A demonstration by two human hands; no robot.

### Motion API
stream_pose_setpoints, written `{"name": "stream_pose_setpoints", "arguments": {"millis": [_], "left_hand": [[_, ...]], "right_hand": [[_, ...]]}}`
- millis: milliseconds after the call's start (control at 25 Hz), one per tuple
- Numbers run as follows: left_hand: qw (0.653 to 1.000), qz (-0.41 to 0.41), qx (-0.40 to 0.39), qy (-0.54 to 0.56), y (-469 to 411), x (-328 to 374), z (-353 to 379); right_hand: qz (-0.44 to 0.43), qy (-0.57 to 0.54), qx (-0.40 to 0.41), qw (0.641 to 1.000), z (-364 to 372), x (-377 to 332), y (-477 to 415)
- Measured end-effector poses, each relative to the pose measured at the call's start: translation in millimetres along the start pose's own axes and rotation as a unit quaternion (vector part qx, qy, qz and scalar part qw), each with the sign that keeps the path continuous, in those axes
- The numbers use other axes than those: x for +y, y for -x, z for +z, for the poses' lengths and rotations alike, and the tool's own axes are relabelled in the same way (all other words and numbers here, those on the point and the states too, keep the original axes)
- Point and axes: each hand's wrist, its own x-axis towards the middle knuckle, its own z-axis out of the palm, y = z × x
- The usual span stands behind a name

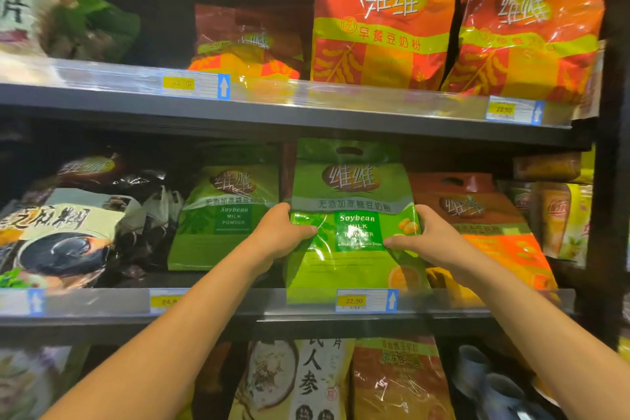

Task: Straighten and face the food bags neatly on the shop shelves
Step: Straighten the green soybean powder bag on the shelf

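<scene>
the green soybean milk powder bag (354, 187) stands upright between the 2 hands, face outward, with its base at the shelf front below them. the left hand (284, 232) pinches its left edge and the right hand (428, 235) its right edge. each thumb is pressed across the glossy front and the fingers are curled behind, out of sight.

it looks like a soft film pouch of powder: probably fairly heavy, saggy at the waist and slippery under the thumbs. a hold at mid height on both sides, as here, seems steadier than the cut-out handle at the top, which would let the body swing.

left of the left hand a second green bag (225, 215) sits further back, with some free room between. just right of the right hand an orange bag (477, 215) leans back, and i cannot tell whether it touches the held bag.

above the hands the upper shelf (306, 112) leaves little headroom, so sliding looks easier than lifting. below the hands the price rail (238, 303) forms a low lip that should stop the base creeping forward.
</scene>
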Motion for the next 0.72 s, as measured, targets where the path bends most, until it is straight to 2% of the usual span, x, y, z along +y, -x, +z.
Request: {"name": "stream_pose_setpoints", "arguments": {"millis": [280, 720], "left_hand": [[1.000, 0.005, 0.023, 0.009, 3, -14, -51], [0.996, -0.015, 0.084, 0.001, 13, -59, -153]], "right_hand": [[-0.028, 0.041, -0.011, 0.999, 38, -36, -10], [-0.031, 0.034, -0.045, 0.998, 138, -94, -28]]}}
